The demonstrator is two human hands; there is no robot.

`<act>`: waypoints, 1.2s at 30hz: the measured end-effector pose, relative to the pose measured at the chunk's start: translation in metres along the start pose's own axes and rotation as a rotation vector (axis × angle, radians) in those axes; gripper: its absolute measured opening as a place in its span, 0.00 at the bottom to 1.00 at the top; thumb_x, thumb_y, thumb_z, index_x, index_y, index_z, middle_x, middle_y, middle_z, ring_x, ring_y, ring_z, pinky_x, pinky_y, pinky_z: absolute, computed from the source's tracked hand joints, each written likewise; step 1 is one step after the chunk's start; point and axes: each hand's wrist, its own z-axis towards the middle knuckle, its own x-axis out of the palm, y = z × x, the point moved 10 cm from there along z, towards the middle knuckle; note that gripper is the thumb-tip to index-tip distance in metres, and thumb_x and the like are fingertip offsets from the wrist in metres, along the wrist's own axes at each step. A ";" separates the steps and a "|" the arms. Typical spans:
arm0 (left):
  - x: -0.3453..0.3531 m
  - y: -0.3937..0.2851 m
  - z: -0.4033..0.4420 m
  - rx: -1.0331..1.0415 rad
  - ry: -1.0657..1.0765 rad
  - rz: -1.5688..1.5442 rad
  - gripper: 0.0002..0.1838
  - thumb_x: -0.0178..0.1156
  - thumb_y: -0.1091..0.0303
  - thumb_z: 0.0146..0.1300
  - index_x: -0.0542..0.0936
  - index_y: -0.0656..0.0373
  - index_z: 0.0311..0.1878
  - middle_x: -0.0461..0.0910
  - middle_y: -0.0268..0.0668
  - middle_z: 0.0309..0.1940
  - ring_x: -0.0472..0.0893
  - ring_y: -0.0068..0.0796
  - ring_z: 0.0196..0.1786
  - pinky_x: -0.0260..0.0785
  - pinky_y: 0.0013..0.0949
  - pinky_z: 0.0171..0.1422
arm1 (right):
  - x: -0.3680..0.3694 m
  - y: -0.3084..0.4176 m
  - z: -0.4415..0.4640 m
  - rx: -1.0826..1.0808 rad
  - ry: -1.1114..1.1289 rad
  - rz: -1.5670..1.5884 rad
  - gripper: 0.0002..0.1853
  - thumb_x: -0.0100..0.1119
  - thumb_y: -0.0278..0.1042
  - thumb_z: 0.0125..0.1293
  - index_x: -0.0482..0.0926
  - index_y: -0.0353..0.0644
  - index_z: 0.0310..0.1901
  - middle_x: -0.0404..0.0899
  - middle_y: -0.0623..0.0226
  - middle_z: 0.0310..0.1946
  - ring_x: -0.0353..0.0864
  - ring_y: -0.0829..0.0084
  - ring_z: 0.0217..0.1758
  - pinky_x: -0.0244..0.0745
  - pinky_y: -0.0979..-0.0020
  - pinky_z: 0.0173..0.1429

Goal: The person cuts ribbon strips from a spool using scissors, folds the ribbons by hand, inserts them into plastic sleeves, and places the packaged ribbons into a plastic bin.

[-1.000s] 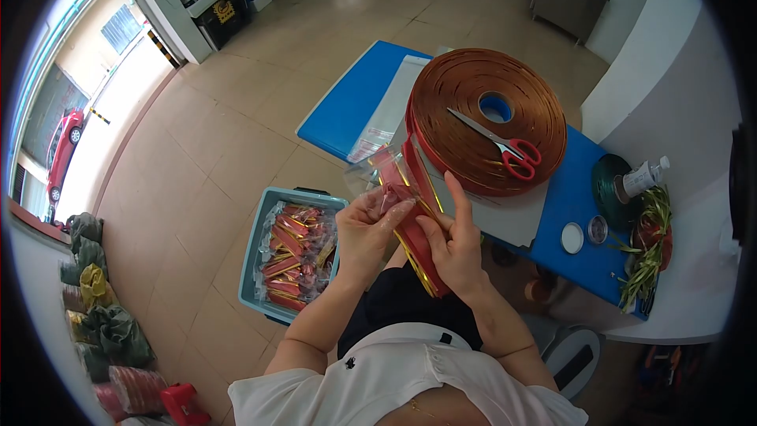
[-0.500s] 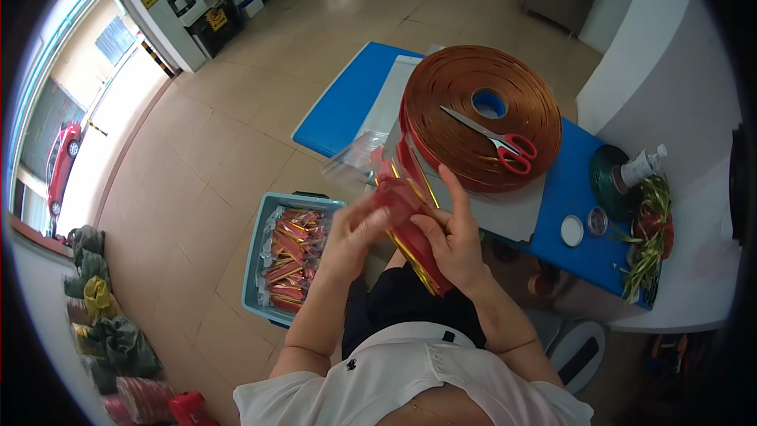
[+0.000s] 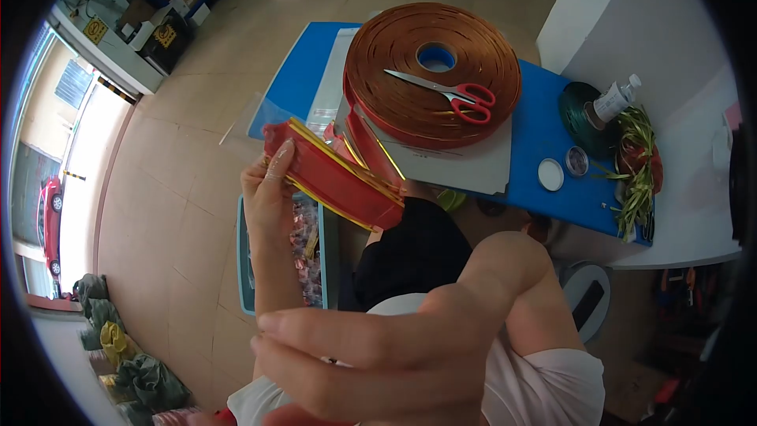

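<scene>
My left hand [image 3: 268, 189] is closed on a folded red ribbon [image 3: 339, 185] with gold edges, its thumb pressed on the near end. Beside it, a clear plastic bag [image 3: 243, 122] sticks out behind the fingers. My right hand [image 3: 378, 355] is raised close to the camera, fingers stretched out, holding nothing that I can see; its thumb is not clearly visible. A large coil of ribbon [image 3: 378, 43] lies on a grey board [image 3: 489, 166], with a loose red strip [image 3: 371, 138] coming off its side. Scissors with red handles [image 3: 453, 93] rest on the coil.
Below my left forearm stands a teal bin [image 3: 244, 268] holding several packed ribbon pieces. On the blue table [image 3: 532, 110] are a green spool [image 3: 576, 114], a white bottle [image 3: 619, 99], a small round tin [image 3: 576, 160], a white lid [image 3: 550, 174] and leafy stems [image 3: 635, 146].
My hands have separated. My left hand has moved left and up with the ribbon; my right hand has let go and come back close to the camera. The view has shifted.
</scene>
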 end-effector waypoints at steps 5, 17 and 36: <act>0.020 -0.010 -0.010 -0.011 -0.037 -0.021 0.07 0.56 0.70 0.60 0.78 0.65 0.34 0.80 0.36 0.29 0.79 0.21 0.28 0.72 0.22 0.31 | 0.023 -0.076 -0.035 0.389 0.467 -0.029 0.29 0.58 0.38 0.47 0.62 0.40 0.52 0.60 0.63 0.40 0.64 0.64 0.45 0.58 0.68 0.50; 0.012 -0.019 -0.010 -0.090 0.132 0.466 0.13 0.64 0.66 0.53 0.80 0.69 0.34 0.81 0.38 0.30 0.78 0.21 0.31 0.69 0.27 0.38 | -0.009 -0.133 -0.247 1.734 0.770 0.440 0.13 0.56 0.36 0.61 0.78 0.33 0.37 0.75 0.74 0.20 0.67 0.88 0.22 0.64 0.81 0.26; 0.080 0.017 -0.016 -0.402 0.410 -1.196 0.12 0.39 0.64 0.69 0.68 0.61 0.43 0.66 0.29 0.25 0.71 0.25 0.35 0.60 0.46 0.62 | 0.003 -0.115 -0.163 1.063 0.748 0.888 0.06 0.58 0.19 0.54 0.81 0.41 0.31 0.72 0.66 0.32 0.73 0.75 0.35 0.69 0.76 0.36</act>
